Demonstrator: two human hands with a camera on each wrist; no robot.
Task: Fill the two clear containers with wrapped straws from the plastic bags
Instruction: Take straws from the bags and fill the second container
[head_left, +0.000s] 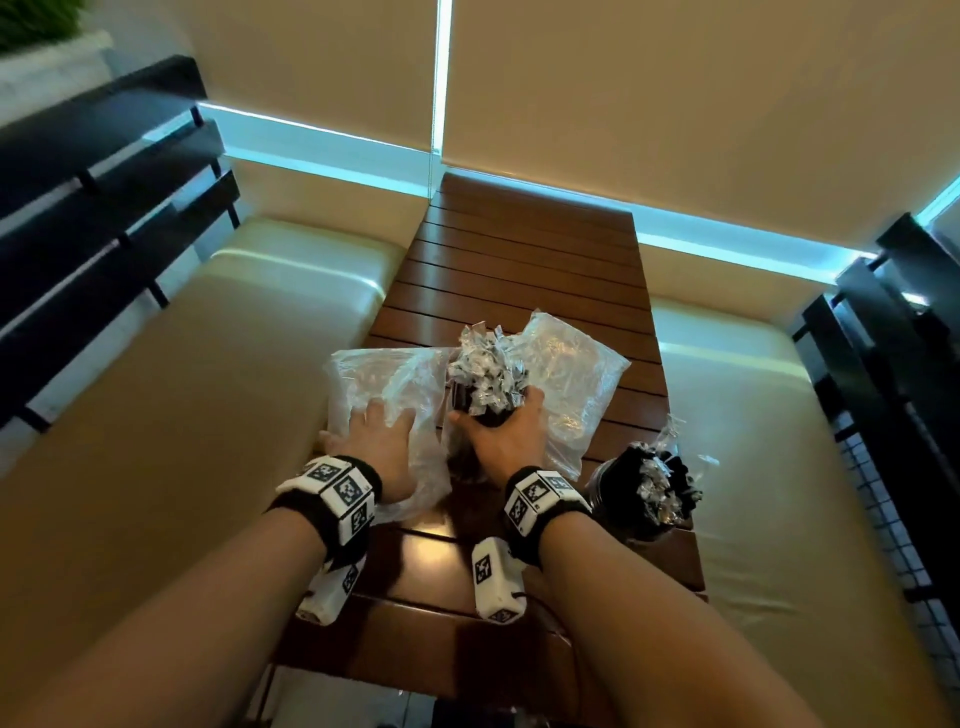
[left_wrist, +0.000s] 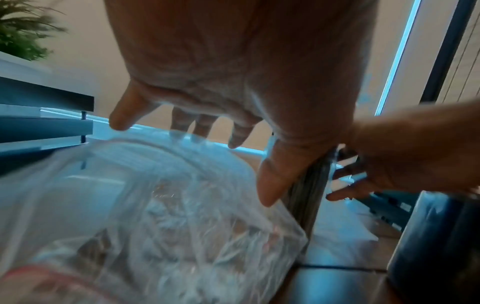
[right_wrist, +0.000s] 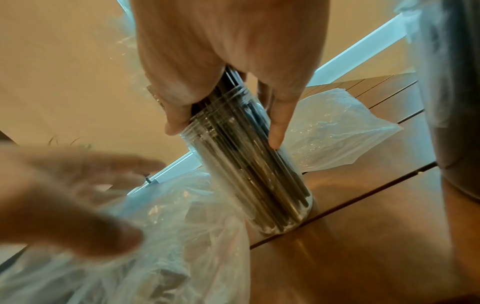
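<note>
A clear container (head_left: 480, 415) (right_wrist: 249, 174) packed with wrapped straws (head_left: 488, 374) stands upright mid-table. My right hand (head_left: 501, 434) (right_wrist: 223, 135) grips it near the rim, thumb on one side and fingers on the other. To its left lies a crumpled plastic bag (head_left: 384, 384) (left_wrist: 155, 216); my left hand (head_left: 382, 431) (left_wrist: 187, 142) is spread over it with straight fingers, holding nothing. A second plastic bag (head_left: 576, 374) (right_wrist: 337, 127) lies behind and to the right. A second container (head_left: 644, 493) (left_wrist: 436, 236), full of straws, stands at the right edge.
The slatted wooden table (head_left: 519, 260) is narrow and runs away from me, bare at the far end. Cream cushioned benches (head_left: 208, 364) flank it on both sides, with dark slatted backrests (head_left: 104, 208) beyond them.
</note>
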